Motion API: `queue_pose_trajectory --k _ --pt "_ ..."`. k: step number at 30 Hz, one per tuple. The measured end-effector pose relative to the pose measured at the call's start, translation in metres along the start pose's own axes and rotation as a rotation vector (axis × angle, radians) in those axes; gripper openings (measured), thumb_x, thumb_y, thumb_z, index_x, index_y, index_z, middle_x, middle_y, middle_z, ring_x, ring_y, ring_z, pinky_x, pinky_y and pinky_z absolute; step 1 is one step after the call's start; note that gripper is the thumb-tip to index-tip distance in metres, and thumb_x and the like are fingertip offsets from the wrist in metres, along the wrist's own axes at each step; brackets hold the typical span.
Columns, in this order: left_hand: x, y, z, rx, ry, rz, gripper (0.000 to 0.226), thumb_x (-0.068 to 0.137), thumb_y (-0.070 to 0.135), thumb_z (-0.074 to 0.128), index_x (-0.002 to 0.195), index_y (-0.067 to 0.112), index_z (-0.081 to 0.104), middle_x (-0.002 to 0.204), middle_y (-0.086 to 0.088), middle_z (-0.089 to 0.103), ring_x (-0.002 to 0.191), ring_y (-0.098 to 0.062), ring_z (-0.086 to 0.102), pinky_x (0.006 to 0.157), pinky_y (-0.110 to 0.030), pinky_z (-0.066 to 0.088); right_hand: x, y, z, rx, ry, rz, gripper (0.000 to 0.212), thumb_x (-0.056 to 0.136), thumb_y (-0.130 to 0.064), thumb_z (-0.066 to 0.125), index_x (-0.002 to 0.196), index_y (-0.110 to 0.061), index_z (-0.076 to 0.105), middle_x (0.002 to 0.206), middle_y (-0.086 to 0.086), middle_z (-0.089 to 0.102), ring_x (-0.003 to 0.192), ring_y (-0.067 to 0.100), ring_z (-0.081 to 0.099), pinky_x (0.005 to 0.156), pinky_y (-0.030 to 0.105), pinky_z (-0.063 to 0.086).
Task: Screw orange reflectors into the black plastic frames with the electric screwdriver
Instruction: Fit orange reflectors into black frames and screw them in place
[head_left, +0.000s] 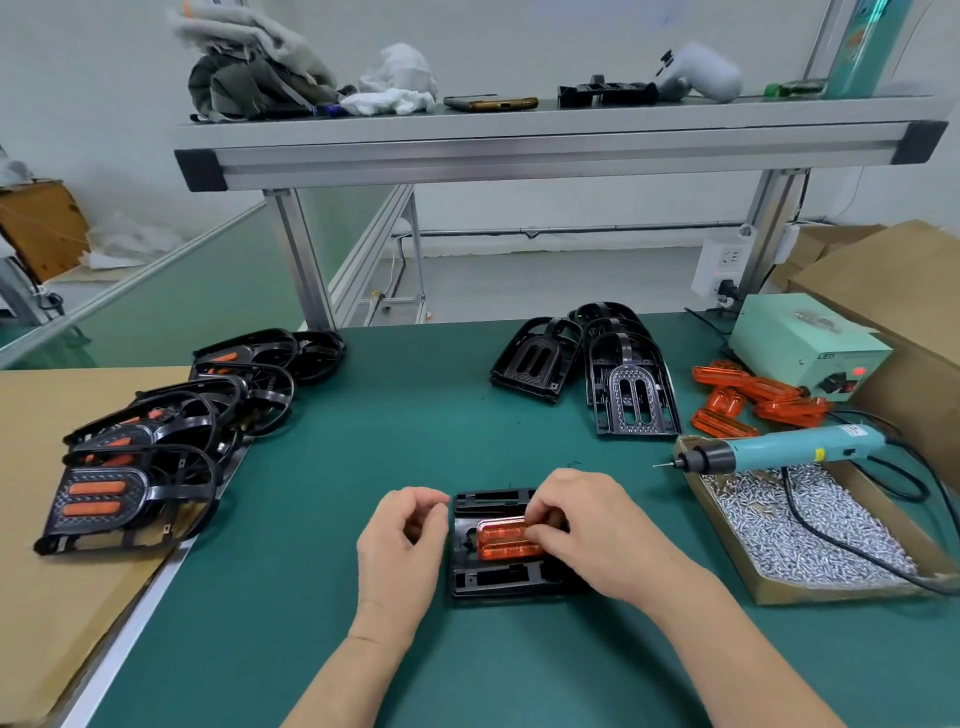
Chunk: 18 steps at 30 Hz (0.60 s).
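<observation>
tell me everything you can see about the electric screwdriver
The electric screwdriver has a teal, plastic-looking body, a black nose and a thin metal bit pointing left. It lies almost level across the far edge of the cardboard box of screws, with the bit overhanging the green mat. A black cable leaves its rear and loops over the screws. The left hand and right hand are away from it.

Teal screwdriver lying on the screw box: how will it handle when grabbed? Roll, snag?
Apt to roll: the electric screwdriver has a round body and lies across the cardboard box edge, bit overhanging. Probably stiff and fairly heavy for its size, being a corded tool. Its black cable trails over the loose screws, so lifting may drag some.
</observation>
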<state>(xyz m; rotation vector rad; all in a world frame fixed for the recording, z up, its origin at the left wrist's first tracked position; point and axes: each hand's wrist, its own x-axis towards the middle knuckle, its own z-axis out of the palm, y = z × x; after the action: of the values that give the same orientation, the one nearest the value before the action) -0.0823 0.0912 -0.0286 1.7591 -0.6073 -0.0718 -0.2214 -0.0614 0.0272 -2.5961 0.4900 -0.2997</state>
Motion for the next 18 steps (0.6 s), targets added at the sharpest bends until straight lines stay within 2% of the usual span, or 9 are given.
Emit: queue_pose_trajectory --k 5,10,15,18 --pt "0.0 -0.001 0.0 0.041 -0.033 0.001 0.032 0.085 -0.002 0.068 0.076 0.029 0.069 0.078 0.006 0.067 0.074 -0.008 0.061 0.067 -0.01 0.044 0.005 -0.001 0.006 -0.046 -0.045 -0.017 0.004 0.093 -0.029 0.067 0.094 -0.026 0.07 0.095 -0.013 0.053 0.09 0.01 0.053 0.086 0.028 0.045" --pt "0.0 0.0 0.0 0.051 -0.041 -0.017 0.028 0.085 -0.002 0.068 0.077 0.025 0.069 0.079 0.003 0.067 0.073 -0.007 0.06 0.067 -0.009 0.042 0.02 -0.01 0.005 -0.208 -0.151 -0.034 0.015 0.095 -0.033 0.064 0.104 -0.024 0.072 0.102 -0.004 0.053 0.098 0.023 0.056 0.088 0.038 0.046" --pt "-0.001 0.002 0.0 0.06 -0.09 -0.015 0.032 0.081 -0.006 0.068 0.076 0.026 0.07 0.077 0.008 0.066 0.073 -0.005 0.06 0.065 -0.008 0.042 0.02 -0.007 0.002 -0.205 -0.167 -0.041 0.012 0.095 -0.026 0.063 0.101 -0.021 0.072 0.102 -0.003 0.052 0.098 0.022 0.055 0.089 0.037 0.046" --pt "-0.002 0.004 0.0 0.106 -0.187 0.039 0.032 0.078 -0.001 0.071 0.076 0.031 0.072 0.081 0.014 0.062 0.078 -0.007 0.061 0.07 -0.014 0.045 0.019 -0.003 -0.004 -0.196 -0.159 -0.023 0.01 0.093 -0.024 0.063 0.097 -0.02 0.071 0.102 -0.003 0.051 0.097 0.02 0.055 0.089 0.035 0.045"
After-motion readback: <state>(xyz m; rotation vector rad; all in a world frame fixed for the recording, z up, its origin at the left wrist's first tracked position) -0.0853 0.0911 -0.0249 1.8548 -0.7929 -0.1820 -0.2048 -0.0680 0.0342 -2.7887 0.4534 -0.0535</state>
